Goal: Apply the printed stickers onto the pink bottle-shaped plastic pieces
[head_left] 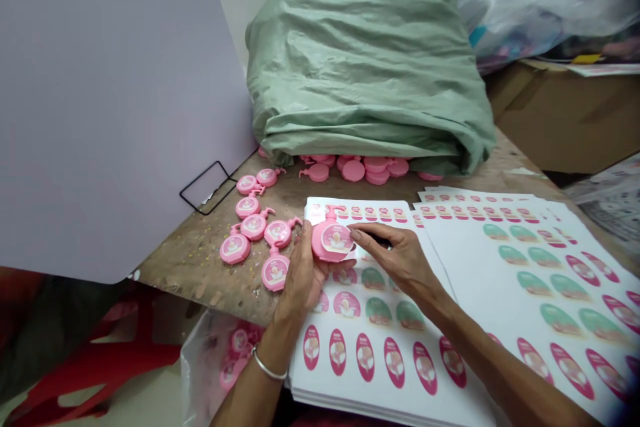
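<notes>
My left hand [301, 275] holds a small pink toy pump bottle [322, 250] upright, its fingers behind and along the side. On the bottle's round front lies a pink sticker [336, 237] with a picture. The thumb and fingertips of my right hand [403, 257] pinch together at the sticker's right edge; a small dark thing shows under those fingers, too hidden to name. Below both hands is a stack of white sticker sheets [350, 320] printed with pink ovals, pink rounds and green shapes. Left of my left hand, several stickered pump bottles [254, 225] lie on the wooden table [200, 273].
A large green sack [370, 67] stands at the back, with plain pink bottles [353, 170] at its mouth. More sticker sheets [480, 260] spread to the right. A black wire frame [207, 188] is at the left; below hangs a clear bag [203, 360] with pink bottles.
</notes>
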Tool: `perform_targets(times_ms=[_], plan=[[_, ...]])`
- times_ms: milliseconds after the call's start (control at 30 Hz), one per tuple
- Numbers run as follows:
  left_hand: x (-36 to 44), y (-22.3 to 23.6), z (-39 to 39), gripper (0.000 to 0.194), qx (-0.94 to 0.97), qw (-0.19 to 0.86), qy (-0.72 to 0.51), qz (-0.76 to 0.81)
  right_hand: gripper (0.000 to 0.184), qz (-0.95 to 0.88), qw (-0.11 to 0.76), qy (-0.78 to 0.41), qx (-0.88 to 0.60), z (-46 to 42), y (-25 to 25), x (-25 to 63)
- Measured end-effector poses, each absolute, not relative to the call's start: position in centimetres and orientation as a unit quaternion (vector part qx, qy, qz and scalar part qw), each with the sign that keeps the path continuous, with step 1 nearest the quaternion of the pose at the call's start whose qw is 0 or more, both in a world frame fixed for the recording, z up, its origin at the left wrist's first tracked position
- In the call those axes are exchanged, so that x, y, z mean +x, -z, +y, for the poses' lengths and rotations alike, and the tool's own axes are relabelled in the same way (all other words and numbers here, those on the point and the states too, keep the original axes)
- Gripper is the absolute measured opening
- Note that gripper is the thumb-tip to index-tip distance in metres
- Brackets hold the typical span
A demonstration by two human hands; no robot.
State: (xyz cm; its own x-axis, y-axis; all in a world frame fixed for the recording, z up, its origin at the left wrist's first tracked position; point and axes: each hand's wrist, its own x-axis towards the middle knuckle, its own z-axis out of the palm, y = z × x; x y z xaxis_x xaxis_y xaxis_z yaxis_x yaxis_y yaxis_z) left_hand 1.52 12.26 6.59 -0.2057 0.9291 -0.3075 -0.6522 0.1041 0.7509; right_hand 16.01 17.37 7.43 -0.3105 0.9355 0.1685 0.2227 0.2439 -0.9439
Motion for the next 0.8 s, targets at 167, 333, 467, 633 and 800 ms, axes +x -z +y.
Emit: perform_targets(times_ms=[167, 333, 467, 633, 800], plan=[[1.65, -6.82, 11.98, 0.052, 0.171, 0.594, -0.654, 0.436, 0.024, -0.696, 0.406, -0.412, -0.426, 17.08, -7.84, 15.87], [1.84, -7.12, 11.94, 0.051, 0.171, 0.595, -0.652, 0.437, 0.024, -0.696, 0.407, -0.399, -0.437, 16.99, -7.87, 15.71], [1.95, -7.21, 12.09, 0.048, 0.167, 0.592, -0.659, 0.432, 0.024, -0.698, 0.410, -0.388, -0.441, 16.97, -7.77, 15.69], [1.93, -7.15, 12.18, 0.048, 0.166, 0.591, -0.660, 0.433, 0.024, -0.701, 0.413, -0.382, -0.438, 17.02, -7.67, 15.73], [1.94, -7.32, 12.22, 0.048, 0.166, 0.587, -0.659, 0.440, 0.025, -0.704, 0.414, -0.376, -0.438, 17.05, -7.61, 15.69]])
